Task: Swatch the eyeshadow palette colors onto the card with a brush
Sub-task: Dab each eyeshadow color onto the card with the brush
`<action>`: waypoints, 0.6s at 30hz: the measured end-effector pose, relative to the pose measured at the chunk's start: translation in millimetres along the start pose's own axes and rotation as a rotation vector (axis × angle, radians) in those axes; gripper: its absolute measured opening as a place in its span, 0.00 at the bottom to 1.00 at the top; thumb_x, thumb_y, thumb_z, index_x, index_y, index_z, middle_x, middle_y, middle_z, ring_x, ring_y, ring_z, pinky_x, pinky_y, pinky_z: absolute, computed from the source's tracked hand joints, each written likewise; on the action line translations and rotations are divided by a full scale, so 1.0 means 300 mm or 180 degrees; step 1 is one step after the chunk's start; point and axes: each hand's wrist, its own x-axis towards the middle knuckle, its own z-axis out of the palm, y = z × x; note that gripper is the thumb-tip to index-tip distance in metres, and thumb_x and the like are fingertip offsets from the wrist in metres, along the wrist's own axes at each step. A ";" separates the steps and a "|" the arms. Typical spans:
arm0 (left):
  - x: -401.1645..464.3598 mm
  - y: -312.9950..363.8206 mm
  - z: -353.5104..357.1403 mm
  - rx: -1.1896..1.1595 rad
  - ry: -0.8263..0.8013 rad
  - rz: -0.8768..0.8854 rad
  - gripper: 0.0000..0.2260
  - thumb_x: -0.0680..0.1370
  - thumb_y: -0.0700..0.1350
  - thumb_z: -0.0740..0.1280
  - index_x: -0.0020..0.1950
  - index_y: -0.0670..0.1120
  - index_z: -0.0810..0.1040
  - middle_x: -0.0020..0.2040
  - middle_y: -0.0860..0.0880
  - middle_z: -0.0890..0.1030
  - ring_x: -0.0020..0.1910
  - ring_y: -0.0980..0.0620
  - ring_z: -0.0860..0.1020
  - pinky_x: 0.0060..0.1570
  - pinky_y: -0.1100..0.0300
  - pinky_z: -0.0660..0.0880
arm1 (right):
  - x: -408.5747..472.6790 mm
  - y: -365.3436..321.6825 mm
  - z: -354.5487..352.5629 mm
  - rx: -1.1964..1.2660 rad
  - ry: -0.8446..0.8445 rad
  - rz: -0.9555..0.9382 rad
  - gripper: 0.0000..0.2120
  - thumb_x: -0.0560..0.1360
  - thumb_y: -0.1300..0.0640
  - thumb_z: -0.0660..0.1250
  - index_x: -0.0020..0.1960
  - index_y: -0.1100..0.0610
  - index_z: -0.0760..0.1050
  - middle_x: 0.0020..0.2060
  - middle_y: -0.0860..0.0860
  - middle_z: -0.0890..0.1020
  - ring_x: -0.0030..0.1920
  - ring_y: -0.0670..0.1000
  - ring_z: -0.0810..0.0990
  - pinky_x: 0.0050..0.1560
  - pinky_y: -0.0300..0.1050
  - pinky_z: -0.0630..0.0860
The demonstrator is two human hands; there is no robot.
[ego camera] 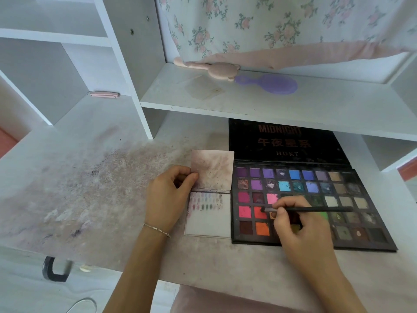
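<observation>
Left hand [168,195]: grip pinches the left edge of the hinged flap above the card, thumb on top of it
Right hand [300,227]: grip pinches the brush [311,209] near its ferrule; handle points right
Brush tip: on the red pan, fourth row, second column of the palette [352,195]
Palette: open on the desk [90,181], black lid raised behind, bearing "MIDNIGHT" and "HDKT"
Card [208,222]: flat on the desk, touching the palette's left edge; small swatch rows across its upper part, lower part blank
Desk: stained with pink and dark powder left of the card
Shelf [248,100]: carries a pink comb [216,68] and a purple hairbrush [273,83]
</observation>
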 end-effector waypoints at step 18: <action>-0.001 0.000 0.002 0.0076 0.0015 -0.0010 0.06 0.72 0.45 0.69 0.37 0.54 0.77 0.34 0.57 0.79 0.35 0.60 0.77 0.37 0.69 0.70 | 0.000 0.017 0.002 -0.0170 -0.0259 -0.0125 0.09 0.68 0.57 0.60 0.37 0.42 0.67 0.34 0.40 0.75 0.43 0.41 0.75 0.35 0.33 0.70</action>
